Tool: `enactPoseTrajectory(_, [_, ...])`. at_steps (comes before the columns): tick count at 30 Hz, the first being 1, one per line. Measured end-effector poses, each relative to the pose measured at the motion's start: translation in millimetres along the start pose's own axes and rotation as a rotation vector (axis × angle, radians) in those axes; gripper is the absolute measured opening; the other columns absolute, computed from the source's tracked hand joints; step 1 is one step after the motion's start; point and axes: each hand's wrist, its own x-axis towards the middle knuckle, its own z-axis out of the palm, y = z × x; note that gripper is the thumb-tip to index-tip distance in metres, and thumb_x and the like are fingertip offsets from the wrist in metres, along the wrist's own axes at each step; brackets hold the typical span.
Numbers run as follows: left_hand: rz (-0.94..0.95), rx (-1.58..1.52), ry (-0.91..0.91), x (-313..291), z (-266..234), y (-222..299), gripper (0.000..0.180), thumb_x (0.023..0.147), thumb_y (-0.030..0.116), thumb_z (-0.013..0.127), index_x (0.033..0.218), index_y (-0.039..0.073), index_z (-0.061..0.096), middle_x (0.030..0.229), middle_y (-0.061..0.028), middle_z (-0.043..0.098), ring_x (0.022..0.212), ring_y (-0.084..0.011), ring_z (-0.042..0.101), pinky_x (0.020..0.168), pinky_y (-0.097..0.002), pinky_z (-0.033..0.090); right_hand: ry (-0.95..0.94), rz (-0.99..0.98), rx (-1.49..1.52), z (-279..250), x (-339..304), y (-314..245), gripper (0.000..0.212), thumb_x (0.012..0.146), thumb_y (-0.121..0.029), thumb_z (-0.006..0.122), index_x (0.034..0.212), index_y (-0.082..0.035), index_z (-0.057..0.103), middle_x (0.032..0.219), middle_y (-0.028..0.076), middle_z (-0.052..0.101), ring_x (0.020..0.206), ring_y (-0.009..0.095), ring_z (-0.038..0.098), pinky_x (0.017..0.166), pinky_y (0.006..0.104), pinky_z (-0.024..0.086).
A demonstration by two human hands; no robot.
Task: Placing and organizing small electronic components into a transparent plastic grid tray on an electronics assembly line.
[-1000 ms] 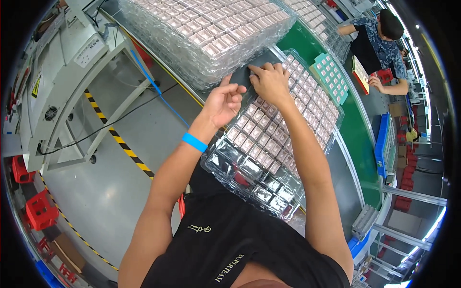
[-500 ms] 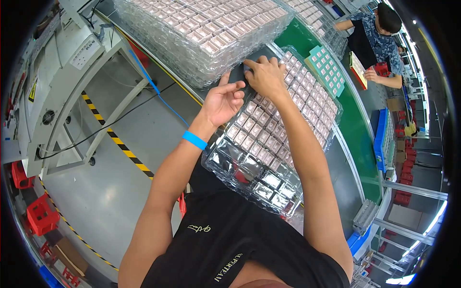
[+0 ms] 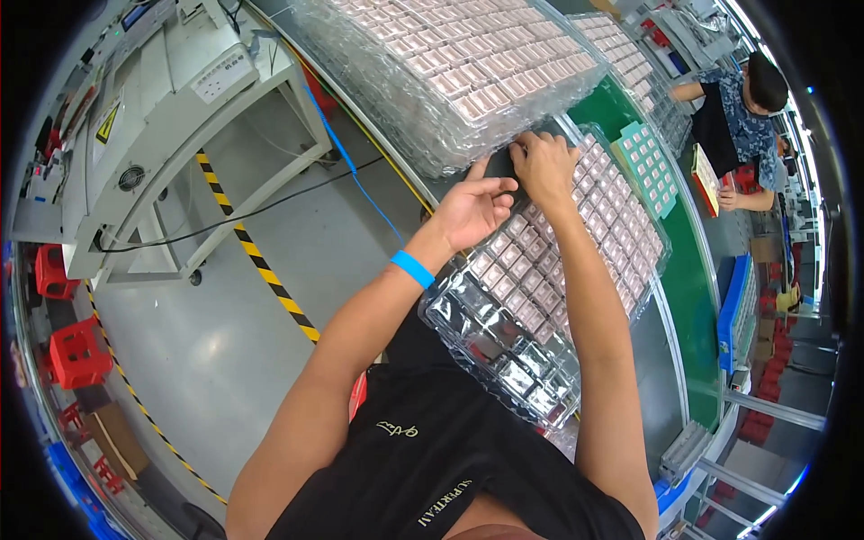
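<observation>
A clear plastic tray (image 3: 519,281) lies tilted on the bench in front of me, with small square pinkish parts in most of its pockets; several pockets nearest my body hold none. My right hand (image 3: 547,173) is back up over the tray's far left corner, fingers bent down. Its fingertips are partly hidden, so whatever they grip does not show. Beside it, my left hand (image 3: 475,214) is palm up with loosely curled fingers spread apart and nothing visible in them. One left finger reaches toward the tall stack of filled clear trays (image 3: 432,126).
A green tray of small parts (image 3: 650,171) sits on the green conveyor (image 3: 688,270). Across it a person (image 3: 738,117) holds a red-edged yellow board (image 3: 706,180). A white machine (image 3: 171,135) with a blue cable (image 3: 331,135) stands left. Red stools (image 3: 79,353) are on the floor.
The whole scene has shifted right and slightly down as my head turned. Both hands stay near the tray's far left corner, with only slight finger movement.
</observation>
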Motion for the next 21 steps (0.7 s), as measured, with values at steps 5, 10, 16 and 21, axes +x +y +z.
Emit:
enactPoseTrajectory(5, [0.013,-0.014,0.007,-3.4,-1.3,-2.1,0.068,0.095,0.0,0.043,0.149,0.036,0.021,0.103,-0.0115,0.06,0.079,-0.0168,0.057,0.065,-0.0265,0.048,-0.127,0.15,0.006,-3.4,12.3,-9.3,0.022,0.083,-0.03,0.064,0.082,-0.011,0.074,0.083,0.013,0.07,0.078,0.033,0.064,0.073,0.0462,0.039])
enactPoseTrajectory(10, [0.025,0.007,0.014,-5.4,-0.3,-3.0,0.065,0.095,0.0,0.043,0.148,0.033,0.024,0.103,-0.0113,0.06,0.079,-0.0171,0.056,0.064,-0.0269,0.048,-0.118,0.251,0.083,2.0,13.9,-13.1,0.021,0.082,-0.031,0.066,0.079,-0.012,0.076,0.077,0.014,0.069,0.075,0.034,0.066,0.072,0.0454,0.039])
enactPoseTrajectory(16, [0.006,-0.002,0.021,0.7,-1.7,-3.2,0.066,0.096,-0.002,0.042,0.148,0.034,0.023,0.106,-0.0141,0.057,0.081,-0.0189,0.053,0.064,-0.0259,0.046,-0.096,0.34,0.088,6.3,15.2,-9.1,0.019,0.076,-0.023,0.062,0.077,-0.009,0.075,0.08,0.015,0.07,0.086,0.035,0.061,0.077,0.0499,0.041])
enactPoseTrajectory(21, [0.054,0.018,0.035,0.1,-7.4,3.9,0.065,0.091,-0.004,0.047,0.143,0.032,0.031,0.106,-0.014,0.06,0.081,-0.0183,0.054,0.065,-0.0254,0.047,-0.07,0.364,0.12,14.9,20.3,-18.7,0.023,0.075,-0.027,0.065,0.073,-0.006,0.074,0.08,0.017,0.069,0.089,0.035,0.063,0.079,0.0489,0.041])
